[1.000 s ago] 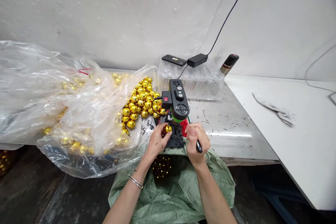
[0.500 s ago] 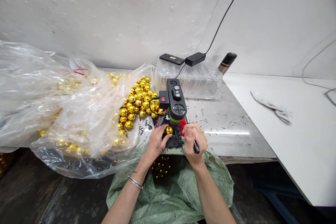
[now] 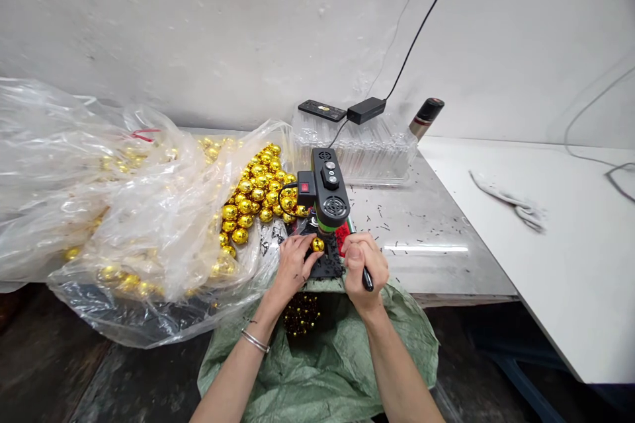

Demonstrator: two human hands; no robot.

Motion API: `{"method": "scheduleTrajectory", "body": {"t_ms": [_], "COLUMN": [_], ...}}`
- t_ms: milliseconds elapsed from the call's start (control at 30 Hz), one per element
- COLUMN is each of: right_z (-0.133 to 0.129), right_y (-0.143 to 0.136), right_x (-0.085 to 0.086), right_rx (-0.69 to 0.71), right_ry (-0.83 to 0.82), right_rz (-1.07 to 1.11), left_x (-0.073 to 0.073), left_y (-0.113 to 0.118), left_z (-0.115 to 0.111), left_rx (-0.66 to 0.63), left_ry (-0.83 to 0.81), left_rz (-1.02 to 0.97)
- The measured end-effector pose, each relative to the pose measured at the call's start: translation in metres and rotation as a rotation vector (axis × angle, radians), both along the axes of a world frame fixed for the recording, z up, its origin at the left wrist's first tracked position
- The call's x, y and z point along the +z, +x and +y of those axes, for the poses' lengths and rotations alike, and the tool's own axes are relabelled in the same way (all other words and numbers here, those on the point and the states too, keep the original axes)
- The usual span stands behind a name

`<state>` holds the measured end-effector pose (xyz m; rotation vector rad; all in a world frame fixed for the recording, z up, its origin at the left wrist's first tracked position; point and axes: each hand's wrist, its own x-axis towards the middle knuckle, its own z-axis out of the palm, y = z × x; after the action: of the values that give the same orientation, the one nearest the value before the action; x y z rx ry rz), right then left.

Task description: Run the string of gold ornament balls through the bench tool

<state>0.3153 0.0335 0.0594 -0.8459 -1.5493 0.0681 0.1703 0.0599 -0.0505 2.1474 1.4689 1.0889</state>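
Note:
Between the thumb and fingers of my left hand [image 3: 294,264] is a shiny gold ball [image 3: 318,244], held at the foot of a small black bench press machine [image 3: 331,178]. My right hand [image 3: 366,271] is wrapped round the machine's black lever handle [image 3: 368,279], to the right of the ball. Black shavings cover the machine's base plate [image 3: 327,269]. Just below, a green woven sack [image 3: 347,357] hangs open at the table edge, with many gold balls [image 3: 301,314] inside it.
A clear plastic bag [image 3: 163,225] spills gold balls [image 3: 258,185] on the left. Behind the machine stand clear plastic boxes [image 3: 367,152] bearing a power adapter [image 3: 366,110] and a black power strip [image 3: 321,110]. A flask [image 3: 426,117] and a white glove [image 3: 510,201] lie rightward.
The view has shifted slightly, moving everything a little to the left in the picture. Both hands keep their hold on the ball and the lever handle.

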Motion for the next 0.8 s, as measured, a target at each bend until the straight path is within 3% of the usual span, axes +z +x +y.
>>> {"method": "scheduleTrajectory", "body": {"t_ms": [233, 500, 800], "right_z": [-0.002, 0.002, 0.005], "right_y": [0.001, 0.003, 0.006], "right_x": [-0.004, -0.038, -0.058], "right_rx": [0.012, -0.01, -0.044], "right_ry": [-0.013, 0.049, 0.074], "right_rz": [-0.004, -0.047, -0.046], "left_x": [-0.002, -0.002, -0.004], "left_y": [0.006, 0.006, 0.005], "left_z": [0.003, 0.004, 0.003], "left_rx": [0.021, 0.024, 0.005], "left_ry": [0.028, 0.011, 0.034], "left_rz": [-0.045, -0.046, -0.086]}}
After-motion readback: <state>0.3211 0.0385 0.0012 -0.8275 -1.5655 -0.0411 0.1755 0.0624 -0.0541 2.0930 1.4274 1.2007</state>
